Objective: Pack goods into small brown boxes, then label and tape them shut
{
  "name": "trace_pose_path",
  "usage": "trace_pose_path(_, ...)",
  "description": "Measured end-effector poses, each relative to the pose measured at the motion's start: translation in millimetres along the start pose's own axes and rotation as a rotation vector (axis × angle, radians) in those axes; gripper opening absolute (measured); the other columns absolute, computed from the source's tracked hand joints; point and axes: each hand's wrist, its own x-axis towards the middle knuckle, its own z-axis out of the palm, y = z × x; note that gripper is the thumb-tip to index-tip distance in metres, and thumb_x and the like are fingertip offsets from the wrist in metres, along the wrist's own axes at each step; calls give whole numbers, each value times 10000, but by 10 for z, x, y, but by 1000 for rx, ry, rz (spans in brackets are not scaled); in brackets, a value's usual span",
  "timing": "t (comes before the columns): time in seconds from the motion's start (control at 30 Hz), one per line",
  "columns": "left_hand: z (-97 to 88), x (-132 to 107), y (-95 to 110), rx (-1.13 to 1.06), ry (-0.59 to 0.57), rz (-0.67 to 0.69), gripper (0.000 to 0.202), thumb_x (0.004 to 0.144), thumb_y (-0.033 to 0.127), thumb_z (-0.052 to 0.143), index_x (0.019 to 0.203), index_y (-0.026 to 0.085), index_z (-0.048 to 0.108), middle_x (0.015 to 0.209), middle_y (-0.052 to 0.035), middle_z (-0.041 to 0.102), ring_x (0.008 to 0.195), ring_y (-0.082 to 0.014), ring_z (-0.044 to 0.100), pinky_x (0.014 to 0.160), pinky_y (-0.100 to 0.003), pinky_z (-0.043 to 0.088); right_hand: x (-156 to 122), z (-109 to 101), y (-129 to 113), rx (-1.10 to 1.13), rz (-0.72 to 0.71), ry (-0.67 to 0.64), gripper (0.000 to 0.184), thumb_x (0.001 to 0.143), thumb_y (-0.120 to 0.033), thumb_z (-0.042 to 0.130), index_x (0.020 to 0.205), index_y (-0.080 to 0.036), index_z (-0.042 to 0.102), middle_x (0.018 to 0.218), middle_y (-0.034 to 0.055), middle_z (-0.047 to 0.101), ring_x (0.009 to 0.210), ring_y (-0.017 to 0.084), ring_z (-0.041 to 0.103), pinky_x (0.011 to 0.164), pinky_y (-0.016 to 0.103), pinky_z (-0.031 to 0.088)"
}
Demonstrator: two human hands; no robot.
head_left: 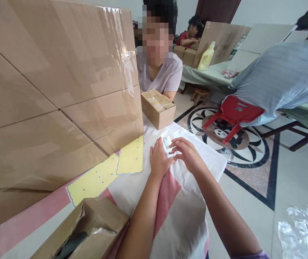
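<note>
My left hand (158,159) and my right hand (188,153) meet over the cloth-covered table (186,201). Between their fingertips is a small white packet (167,142) with a bit of green on it. The left hand's fingers lie together against its left side, and the right hand's fingers pinch it from the right. The packet rests on or just above the white cloth; I cannot tell which.
A tall cardboard screen (51,86) stands along the left. A taped carton (157,107) sits beyond my hands, with a seated person (161,73) behind it. An open torn box (89,230) lies near me. A red stool (233,113) and another person's back (280,77) are at right.
</note>
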Motion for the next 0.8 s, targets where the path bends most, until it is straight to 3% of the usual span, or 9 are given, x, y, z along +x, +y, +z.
trace_pose_path(0.1, 17, 1, -4, -4, 19, 9, 1072, 716, 386, 805, 1582, 268, 184, 1631, -171, 344, 1528, -331, 292, 1265, -558, 85, 58, -77, 87, -404, -199, 116, 179, 784, -351, 594, 874, -223, 678, 916, 47, 695, 766, 192, 594, 698, 327, 472)
trace_pose_path(0.2, 40, 5, -19, 9, 34, 22, 1078, 711, 395, 811, 1578, 275, 182, 1629, -168, 349, 1527, -330, 296, 1260, -566, 97, 179, -148, 187, -682, -208, 169, 162, 778, -338, 588, 739, -220, 693, 845, 47, 704, 753, 205, 588, 747, 347, 448)
trace_pose_path(0.4, 42, 6, -27, 23, 29, 17, 1063, 714, 422, 818, 1567, 259, 206, 1632, -172, 344, 1528, -334, 292, 1260, -573, 96, 418, -183, 198, -742, 14, 76, 297, 738, -369, 654, 493, -208, 608, 455, 6, 522, 543, 170, 509, 552, 303, 349)
trace_pose_path(0.63, 33, 10, -27, 21, 32, 23, 1045, 717, 416, 817, 1563, 263, 221, 1637, -166, 337, 1527, -321, 296, 1263, -569, 109, 631, -276, 71, -806, 275, -41, 255, 685, -359, 716, 506, -192, 644, 435, 27, 503, 405, 138, 416, 450, 288, 299)
trace_pose_path(0.8, 24, 29, -28, 30, 14, 14, 1015, 740, 450, 792, 1559, 221, 239, 1638, -173, 332, 1527, -297, 297, 1268, -548, 111, 646, -342, 31, -818, 290, -60, 200, 725, -370, 672, 633, -198, 714, 479, 7, 497, 399, 124, 391, 434, 271, 255)
